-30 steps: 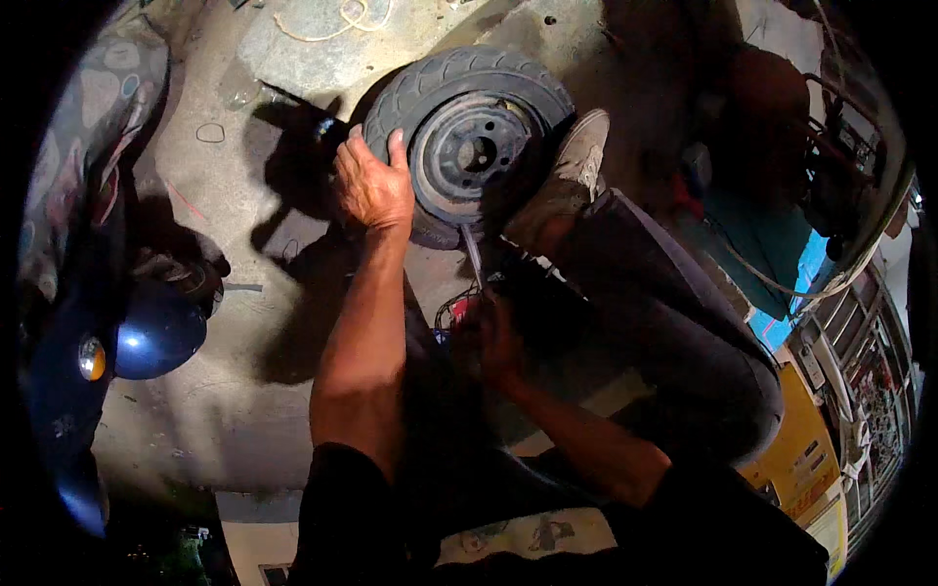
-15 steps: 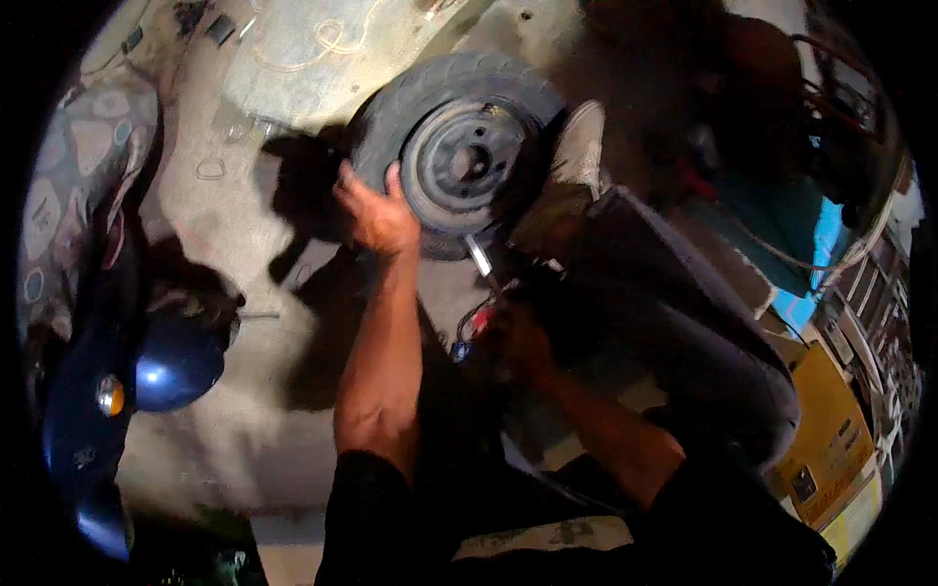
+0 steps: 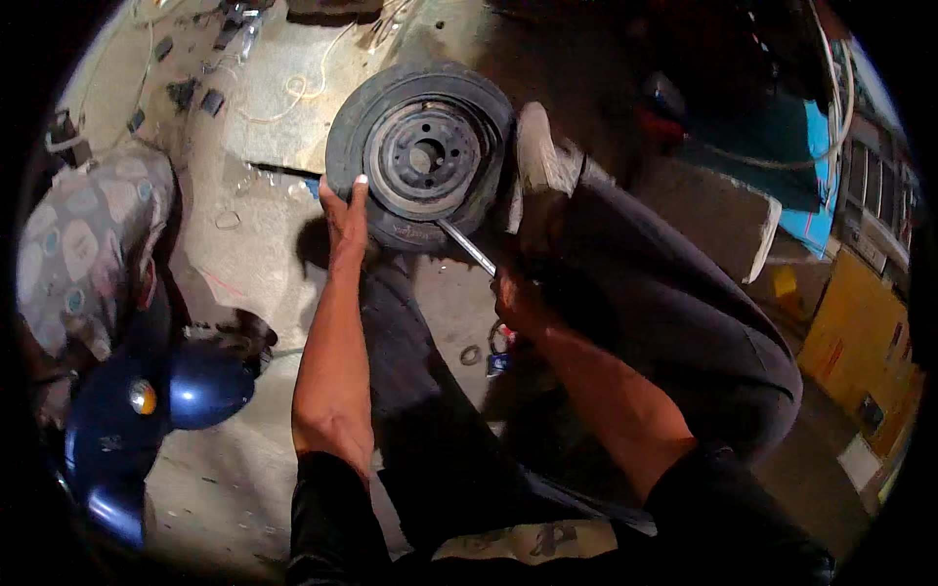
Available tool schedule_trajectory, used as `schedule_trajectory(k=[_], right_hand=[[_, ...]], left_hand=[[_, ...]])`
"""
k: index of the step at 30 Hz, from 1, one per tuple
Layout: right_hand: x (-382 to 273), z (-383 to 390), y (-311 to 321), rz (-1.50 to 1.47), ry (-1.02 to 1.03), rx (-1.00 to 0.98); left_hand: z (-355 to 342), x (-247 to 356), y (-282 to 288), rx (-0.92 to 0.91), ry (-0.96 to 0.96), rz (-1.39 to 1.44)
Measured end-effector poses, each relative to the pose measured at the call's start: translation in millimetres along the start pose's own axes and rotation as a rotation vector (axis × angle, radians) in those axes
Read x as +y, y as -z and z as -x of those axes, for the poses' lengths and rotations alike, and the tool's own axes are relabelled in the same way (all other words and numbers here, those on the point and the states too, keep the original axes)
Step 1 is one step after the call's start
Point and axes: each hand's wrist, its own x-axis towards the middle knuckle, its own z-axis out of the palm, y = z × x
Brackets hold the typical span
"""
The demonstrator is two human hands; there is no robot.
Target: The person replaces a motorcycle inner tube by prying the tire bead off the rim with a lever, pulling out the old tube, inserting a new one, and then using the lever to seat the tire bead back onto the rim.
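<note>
A black scooter tyre on a dark metal wheel rim lies in front of me, sidewall facing up. My left hand grips the tyre's lower left edge, with its thumb on the sidewall and its other fingers partly hidden along the edge. In my closed right hand is a silver tyre lever. Its far end meets the near side of the wheel, where tyre and rim join; whether it is under the bead I cannot tell.
My shoe is close to the tyre's right side. A blue scooter with a patterned seat cover stands at left. Small rings and a blue piece lie between my legs. At right is a yellow box.
My right hand has brought the lever up, so its tip reaches the rim's edge. My left hand, earlier more spread, now grips the tyre. The wheel appears flatter, and the view has shifted.
</note>
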Motion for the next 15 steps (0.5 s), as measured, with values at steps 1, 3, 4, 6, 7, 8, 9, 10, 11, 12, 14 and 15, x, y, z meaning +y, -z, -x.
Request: schedule_trajectory(k=[1, 3, 4, 6, 7, 8, 9, 10, 11, 12, 14, 15], right_hand=[[-24, -6, 7, 0.112, 0.005, -0.024], [-74, -20, 40, 0.204, 0.038, -0.024], [-89, -24, 60, 0.019, -0.11, -0.112], [-97, -24, 73, -0.117, -0.18, -0.146], [-87, -23, 70, -0.117, -0.184, -0.147], [-76, -23, 66, -0.098, -0.149, -0.121], [-66, -23, 62, -0.084, -0.113, -0.096], [-52, -19, 56, -0.035, -0.085, -0.071], [-50, -23, 52, -0.046, 0.018, 0.053], [-51, -27, 46, -0.045, 0.032, 0.043], [-26, -38, 31, -0.062, 0.111, 0.097], [-7, -43, 21, -0.085, 0.181, 0.162]], left_hand=[[-11, -1, 17, -0.006, 0.095, -0.011], [-20, 18, 48, 0.004, 0.134, -0.057], [-27, 21, 52, 0.019, 0.118, -0.06], [-41, 16, 54, 0.08, -0.08, -0.263], [-41, 17, 47, 0.076, -0.079, -0.262], [-42, 18, 42, 0.059, -0.107, -0.216], [-42, 19, 39, 0.044, -0.135, -0.173], [-24, 30, 26, 0.046, -0.104, -0.187], [-36, 26, 36, 0.07, -0.134, -0.277], [-41, 20, 47, 0.072, -0.127, -0.278], [-40, 21, 44, 0.055, -0.128, -0.282], [-36, 29, 37, 0.036, -0.114, -0.256]])
